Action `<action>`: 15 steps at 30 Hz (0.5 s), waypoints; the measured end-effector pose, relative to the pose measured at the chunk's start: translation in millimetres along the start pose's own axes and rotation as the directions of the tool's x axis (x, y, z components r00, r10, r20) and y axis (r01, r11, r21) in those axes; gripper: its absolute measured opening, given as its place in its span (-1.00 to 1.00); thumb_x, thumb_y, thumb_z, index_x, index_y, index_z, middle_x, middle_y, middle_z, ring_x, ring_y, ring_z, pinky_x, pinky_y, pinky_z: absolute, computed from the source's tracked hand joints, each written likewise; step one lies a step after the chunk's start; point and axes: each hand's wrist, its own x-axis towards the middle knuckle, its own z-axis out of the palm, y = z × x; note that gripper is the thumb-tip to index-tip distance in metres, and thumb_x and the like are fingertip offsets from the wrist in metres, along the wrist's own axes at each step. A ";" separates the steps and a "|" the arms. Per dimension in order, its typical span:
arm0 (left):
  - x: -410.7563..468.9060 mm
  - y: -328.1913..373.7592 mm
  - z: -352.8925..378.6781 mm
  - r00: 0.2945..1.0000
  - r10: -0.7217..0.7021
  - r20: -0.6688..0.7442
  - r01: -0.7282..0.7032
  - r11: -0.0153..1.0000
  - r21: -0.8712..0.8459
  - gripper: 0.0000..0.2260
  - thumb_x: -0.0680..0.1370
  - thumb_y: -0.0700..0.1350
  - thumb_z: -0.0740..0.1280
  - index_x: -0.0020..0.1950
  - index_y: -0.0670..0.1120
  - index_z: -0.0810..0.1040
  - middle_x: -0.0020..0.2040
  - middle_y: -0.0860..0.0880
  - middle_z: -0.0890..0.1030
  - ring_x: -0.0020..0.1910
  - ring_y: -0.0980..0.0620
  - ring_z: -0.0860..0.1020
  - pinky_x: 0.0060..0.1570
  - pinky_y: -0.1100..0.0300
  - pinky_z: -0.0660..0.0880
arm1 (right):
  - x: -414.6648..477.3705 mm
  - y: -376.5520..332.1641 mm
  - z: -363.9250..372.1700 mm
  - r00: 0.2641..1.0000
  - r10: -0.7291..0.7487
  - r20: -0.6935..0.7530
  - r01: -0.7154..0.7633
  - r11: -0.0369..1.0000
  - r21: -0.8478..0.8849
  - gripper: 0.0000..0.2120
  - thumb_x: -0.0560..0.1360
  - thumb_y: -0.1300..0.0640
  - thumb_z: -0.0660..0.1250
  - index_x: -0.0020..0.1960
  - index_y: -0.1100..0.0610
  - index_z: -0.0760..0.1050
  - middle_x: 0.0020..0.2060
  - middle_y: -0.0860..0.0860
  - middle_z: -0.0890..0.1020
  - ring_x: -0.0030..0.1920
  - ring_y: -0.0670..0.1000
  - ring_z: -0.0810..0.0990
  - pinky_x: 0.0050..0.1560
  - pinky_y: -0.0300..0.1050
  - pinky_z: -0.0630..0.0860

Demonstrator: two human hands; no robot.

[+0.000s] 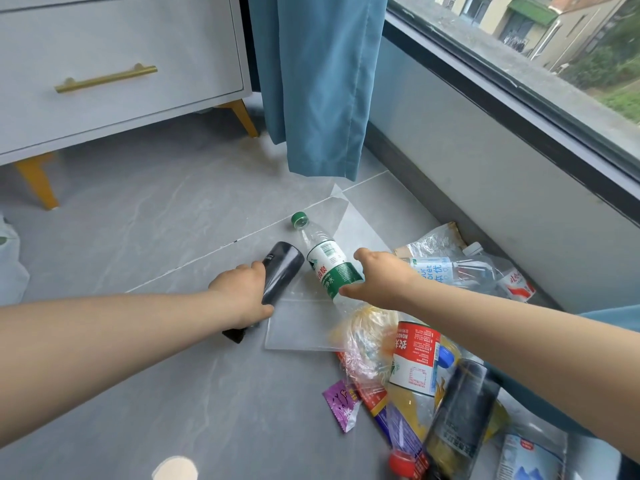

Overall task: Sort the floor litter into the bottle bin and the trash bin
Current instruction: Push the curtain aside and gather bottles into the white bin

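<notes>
My left hand (242, 294) grips a dark bottle (282, 271) that lies on the grey floor, fingers curled round its middle. My right hand (377, 277) holds a clear bottle with a green cap and green-white label (327, 265), thumb under the label and fingers over the far side. Both bottles lie beside each other on a clear plastic sheet (304, 327). Neither a bottle bin nor a trash bin is in view.
A litter pile lies at lower right: a red-labelled bottle (415, 358), another dark bottle (460, 414), a purple wrapper (341, 403), clear bags and bottles (460, 268) by the wall. A blue curtain (318, 81) hangs ahead; a grey drawer cabinet (114, 71) stands at upper left.
</notes>
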 end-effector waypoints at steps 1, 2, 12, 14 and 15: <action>-1.0 -0.7 1.0 1.000 -0.001 0.009 0.001 1.000 -0.002 -0.50 0.46 0.10 0.34 0.24 -0.15 0.28 0.12 -0.12 0.47 0.04 -0.13 0.52 -0.09 0.11 0.44 | 2.3 -2.9 0.5 1.000 0.000 0.000 0.000 1.000 0.008 -0.44 0.45 -0.18 0.35 0.29 0.14 0.35 0.10 0.11 0.56 0.03 0.12 0.56 -0.13 -0.05 0.47; -1.6 -1.4 2.3 1.000 -0.001 0.018 0.001 1.000 -0.006 -0.47 0.45 0.10 0.35 0.26 -0.15 0.25 0.11 -0.12 0.47 0.04 -0.13 0.53 -0.09 0.10 0.45 | 4.9 -5.7 1.4 1.000 -0.001 -0.002 0.001 1.000 0.010 -0.44 0.45 -0.18 0.35 0.28 0.15 0.35 0.09 0.10 0.55 0.02 0.12 0.55 -0.14 -0.07 0.45; -3.7 -8.4 14.5 0.997 -0.007 0.078 0.016 0.994 -0.111 -0.07 0.44 0.04 0.38 0.54 -0.06 -0.24 0.23 -0.17 0.39 0.03 -0.13 0.54 -0.03 0.08 0.54 | 22.9 -21.8 20.9 0.995 0.078 0.065 -0.083 0.993 0.080 -0.36 0.40 -0.11 0.43 0.27 0.18 0.22 0.09 0.14 0.53 -0.02 0.16 0.55 -0.17 -0.08 0.40; -4.0 -9.9 12.5 0.998 0.002 0.069 0.007 0.990 -0.137 -0.09 0.44 0.05 0.36 0.54 -0.05 -0.22 0.24 -0.17 0.38 0.01 -0.12 0.54 -0.05 0.11 0.52 | 22.8 -20.7 18.8 0.994 0.092 0.055 -0.099 0.985 0.139 -0.43 0.39 -0.08 0.42 0.23 0.15 0.25 0.04 0.11 0.55 -0.10 0.12 0.54 -0.22 -0.09 0.43; -4.0 -10.6 11.1 0.998 0.000 0.061 0.009 0.989 -0.149 -0.10 0.44 0.06 0.35 0.54 -0.04 -0.21 0.24 -0.17 0.37 -0.02 -0.12 0.54 -0.07 0.13 0.51 | 22.3 -19.9 16.3 0.994 0.099 0.040 -0.105 0.979 0.172 -0.46 0.38 -0.08 0.40 0.21 0.13 0.27 0.01 0.10 0.56 -0.11 0.11 0.55 -0.25 -0.10 0.44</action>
